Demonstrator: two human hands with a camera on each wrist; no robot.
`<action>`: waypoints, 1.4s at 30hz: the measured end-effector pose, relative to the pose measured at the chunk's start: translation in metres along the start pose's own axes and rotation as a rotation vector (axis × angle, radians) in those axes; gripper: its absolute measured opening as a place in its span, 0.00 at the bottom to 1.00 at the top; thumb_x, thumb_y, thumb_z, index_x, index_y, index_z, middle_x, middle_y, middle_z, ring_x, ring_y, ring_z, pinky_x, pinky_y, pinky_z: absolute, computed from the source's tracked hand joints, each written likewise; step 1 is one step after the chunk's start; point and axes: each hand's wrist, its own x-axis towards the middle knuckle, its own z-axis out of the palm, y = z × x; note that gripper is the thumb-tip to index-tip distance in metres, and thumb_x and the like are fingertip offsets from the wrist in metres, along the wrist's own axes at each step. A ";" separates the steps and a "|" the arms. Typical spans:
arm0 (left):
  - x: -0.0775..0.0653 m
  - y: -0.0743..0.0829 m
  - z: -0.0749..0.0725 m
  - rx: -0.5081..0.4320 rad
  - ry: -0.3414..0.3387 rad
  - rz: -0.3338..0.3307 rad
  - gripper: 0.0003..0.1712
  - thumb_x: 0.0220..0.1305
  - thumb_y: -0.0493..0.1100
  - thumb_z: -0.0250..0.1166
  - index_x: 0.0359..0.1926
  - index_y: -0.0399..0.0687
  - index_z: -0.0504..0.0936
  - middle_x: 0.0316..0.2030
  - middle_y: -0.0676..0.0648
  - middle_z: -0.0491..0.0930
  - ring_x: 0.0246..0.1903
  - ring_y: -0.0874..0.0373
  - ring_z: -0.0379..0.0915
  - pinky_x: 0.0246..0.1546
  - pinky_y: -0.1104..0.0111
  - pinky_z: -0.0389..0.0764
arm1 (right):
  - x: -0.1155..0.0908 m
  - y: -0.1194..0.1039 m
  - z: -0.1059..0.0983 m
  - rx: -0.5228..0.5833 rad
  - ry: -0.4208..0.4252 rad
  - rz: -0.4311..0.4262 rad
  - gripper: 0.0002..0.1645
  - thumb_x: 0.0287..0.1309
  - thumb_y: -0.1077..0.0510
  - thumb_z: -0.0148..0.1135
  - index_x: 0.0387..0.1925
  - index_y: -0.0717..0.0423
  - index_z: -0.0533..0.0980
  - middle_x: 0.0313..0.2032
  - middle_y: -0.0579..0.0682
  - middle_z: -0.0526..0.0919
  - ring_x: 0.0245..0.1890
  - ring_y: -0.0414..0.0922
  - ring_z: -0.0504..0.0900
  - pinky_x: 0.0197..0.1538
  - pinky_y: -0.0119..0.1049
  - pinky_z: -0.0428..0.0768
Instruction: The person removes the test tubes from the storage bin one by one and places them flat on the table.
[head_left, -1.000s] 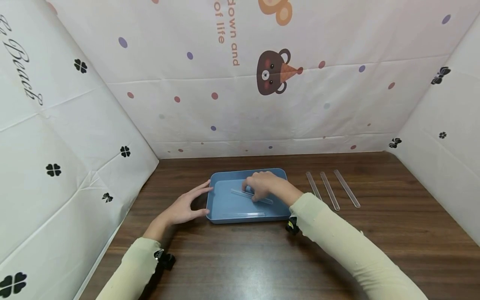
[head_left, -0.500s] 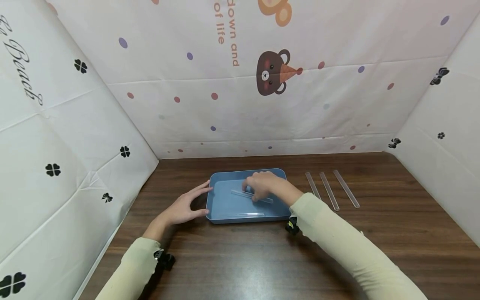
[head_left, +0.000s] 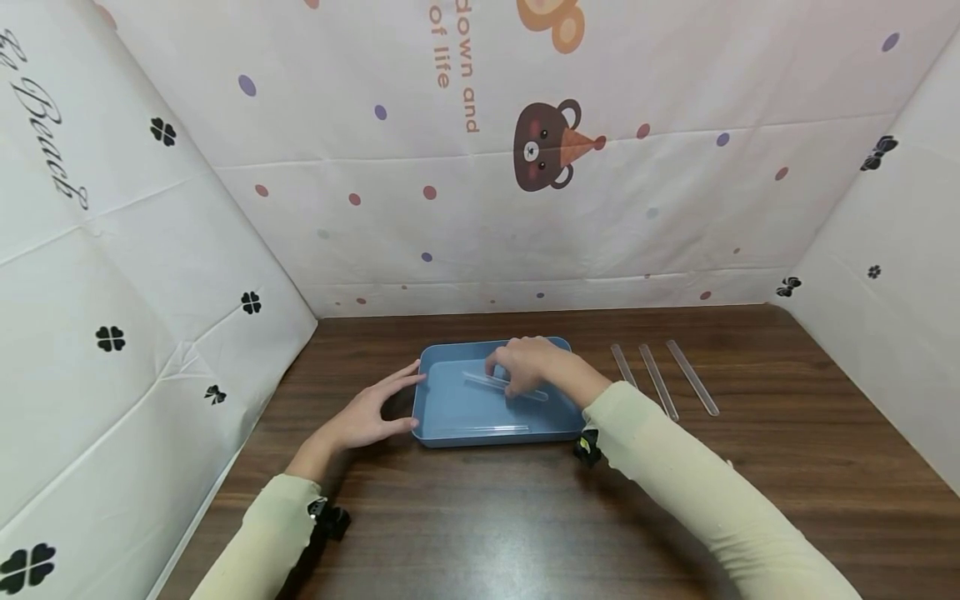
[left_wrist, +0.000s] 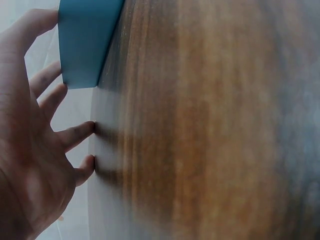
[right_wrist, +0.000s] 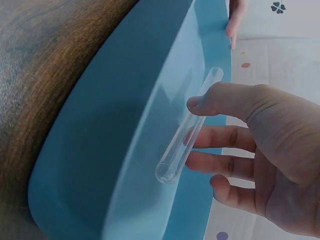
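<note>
A clear test tube (right_wrist: pixel 177 150) with a rounded end is pinched between the thumb and fingers of my right hand (head_left: pixel 525 365). It is held at a slant within the blue tray (head_left: pixel 450 396), seemingly just off the floor. Along the tray's front side lies another clear tube (head_left: pixel 495 430). My left hand (head_left: pixel 366 415) is spread at the tray's left end, thumb and fingertips touching its wall. In the left wrist view, the two lowest fingers (left_wrist: pixel 80 134) reach down to the tabletop beside the tray's corner.
Three clear tubes lie slanted on the brown wooden table (head_left: pixel 495 517) right of the tray: a near one (head_left: pixel 622 363), a middle one (head_left: pixel 659 382) and a far one (head_left: pixel 693 379). Printed white sheets (head_left: pixel 450 225) stand up behind and at both sides.
My right hand has risen slightly with the test tube, which tilts up from the tray floor. The left hand and the other tubes stay where they were.
</note>
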 end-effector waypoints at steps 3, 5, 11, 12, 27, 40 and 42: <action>0.001 0.000 0.000 0.007 0.001 0.001 0.45 0.76 0.55 0.73 0.87 0.54 0.69 0.92 0.46 0.54 0.89 0.33 0.57 0.80 0.24 0.66 | -0.002 0.001 -0.004 0.004 -0.002 0.004 0.28 0.71 0.53 0.78 0.70 0.40 0.84 0.38 0.45 0.87 0.34 0.42 0.80 0.35 0.36 0.73; 0.001 0.000 0.001 0.007 0.001 -0.005 0.45 0.76 0.56 0.73 0.87 0.55 0.69 0.92 0.46 0.54 0.89 0.34 0.56 0.80 0.25 0.65 | -0.002 0.001 -0.005 0.007 -0.001 0.007 0.28 0.71 0.53 0.78 0.70 0.40 0.84 0.37 0.45 0.87 0.33 0.42 0.79 0.35 0.36 0.73; 0.001 0.000 0.002 0.008 -0.001 -0.010 0.45 0.76 0.57 0.73 0.87 0.55 0.68 0.92 0.46 0.54 0.89 0.33 0.56 0.80 0.24 0.65 | -0.003 0.003 -0.009 0.001 -0.003 0.020 0.29 0.70 0.53 0.78 0.70 0.39 0.84 0.32 0.44 0.82 0.31 0.41 0.76 0.35 0.37 0.71; 0.001 0.000 0.002 0.010 0.000 -0.007 0.45 0.76 0.57 0.73 0.87 0.55 0.68 0.92 0.46 0.54 0.89 0.32 0.56 0.80 0.24 0.65 | -0.003 0.004 -0.009 0.001 -0.004 0.021 0.29 0.70 0.53 0.78 0.70 0.39 0.84 0.32 0.44 0.82 0.31 0.41 0.76 0.34 0.37 0.71; 0.000 -0.001 0.002 -0.005 0.001 0.007 0.45 0.76 0.56 0.73 0.87 0.53 0.69 0.92 0.45 0.54 0.89 0.33 0.56 0.80 0.23 0.64 | -0.018 0.014 -0.012 0.039 0.008 0.021 0.28 0.71 0.53 0.77 0.70 0.40 0.84 0.31 0.42 0.85 0.27 0.40 0.78 0.30 0.35 0.70; 0.000 0.001 0.000 -0.003 -0.003 0.000 0.45 0.76 0.55 0.73 0.87 0.52 0.69 0.92 0.45 0.54 0.89 0.32 0.57 0.79 0.22 0.64 | -0.036 0.028 -0.019 0.053 0.066 0.019 0.29 0.69 0.53 0.77 0.70 0.42 0.84 0.30 0.43 0.85 0.27 0.40 0.77 0.29 0.34 0.69; 0.000 0.001 0.000 -0.004 -0.006 -0.002 0.45 0.76 0.55 0.73 0.87 0.52 0.68 0.92 0.45 0.54 0.89 0.32 0.56 0.80 0.22 0.64 | -0.039 0.031 -0.019 0.054 0.066 0.023 0.29 0.70 0.53 0.77 0.70 0.42 0.84 0.29 0.42 0.85 0.27 0.40 0.77 0.29 0.34 0.70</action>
